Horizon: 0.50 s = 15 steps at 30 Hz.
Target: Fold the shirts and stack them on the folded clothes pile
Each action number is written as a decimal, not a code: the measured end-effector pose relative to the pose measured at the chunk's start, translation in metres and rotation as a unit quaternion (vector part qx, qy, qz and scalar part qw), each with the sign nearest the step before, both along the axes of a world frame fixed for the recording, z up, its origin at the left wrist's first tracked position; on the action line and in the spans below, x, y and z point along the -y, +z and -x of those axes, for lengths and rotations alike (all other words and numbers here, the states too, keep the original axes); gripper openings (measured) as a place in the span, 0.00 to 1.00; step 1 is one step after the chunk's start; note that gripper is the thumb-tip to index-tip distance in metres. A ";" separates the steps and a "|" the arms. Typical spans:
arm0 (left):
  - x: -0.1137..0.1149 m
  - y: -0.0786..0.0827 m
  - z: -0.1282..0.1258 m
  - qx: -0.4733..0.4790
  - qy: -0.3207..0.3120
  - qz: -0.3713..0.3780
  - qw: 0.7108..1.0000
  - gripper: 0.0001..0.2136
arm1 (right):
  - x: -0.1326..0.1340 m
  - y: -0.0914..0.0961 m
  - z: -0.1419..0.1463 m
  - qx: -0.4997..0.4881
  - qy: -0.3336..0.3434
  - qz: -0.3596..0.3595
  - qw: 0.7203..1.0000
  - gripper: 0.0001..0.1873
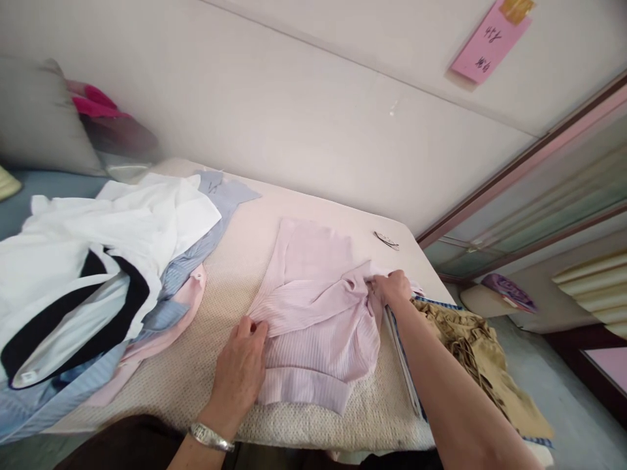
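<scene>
Stretching near to far on a cream textured cover — a pale lilac ribbed-knit top, between the hands. Left hand, nearer, pinches its left edge; right hand, farther, clutches its bunched right side.

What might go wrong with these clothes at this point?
The lilac ribbed top is bunched near the right hand, so it could end up creased. The left hand pinches its other side; uneven pulling might stretch the knit. What look like glasses lie just beyond the right hand, so a swinging sleeve might catch them.
</scene>
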<state>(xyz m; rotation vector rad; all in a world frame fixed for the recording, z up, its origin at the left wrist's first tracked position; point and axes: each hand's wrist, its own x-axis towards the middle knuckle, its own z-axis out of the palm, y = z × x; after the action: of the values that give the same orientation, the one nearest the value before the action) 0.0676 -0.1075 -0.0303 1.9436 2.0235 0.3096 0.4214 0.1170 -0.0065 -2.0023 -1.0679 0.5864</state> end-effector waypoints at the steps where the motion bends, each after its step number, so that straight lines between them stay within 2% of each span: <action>1: 0.000 0.001 0.000 -0.001 -0.001 0.002 1.000 0.15 | -0.001 0.001 0.002 0.054 -0.017 0.007 0.998 0.15; 4: 0.000 0.002 -0.002 -0.002 -0.003 0.004 1.000 0.15 | -0.011 0.006 0.012 0.162 0.000 0.017 0.987 0.13; 7: 0.001 0.003 -0.003 -0.006 -0.002 0.003 1.000 0.14 | -0.033 0.006 0.027 0.206 0.046 0.039 0.977 0.08; 12: 0.000 0.002 -0.003 -0.006 0.002 -0.006 1.000 0.14 | -0.072 -0.005 0.045 0.207 0.038 0.089 0.974 0.15; 15: -0.001 0.001 -0.002 0.003 0.007 -0.006 1.000 0.14 | -0.085 -0.007 0.046 0.164 0.055 0.096 0.980 0.12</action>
<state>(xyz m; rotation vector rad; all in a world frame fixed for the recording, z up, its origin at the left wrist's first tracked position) 0.0700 -0.1066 -0.0290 1.9350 2.0375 0.3309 0.3755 0.2020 -0.0138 -2.2740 -1.3701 0.4389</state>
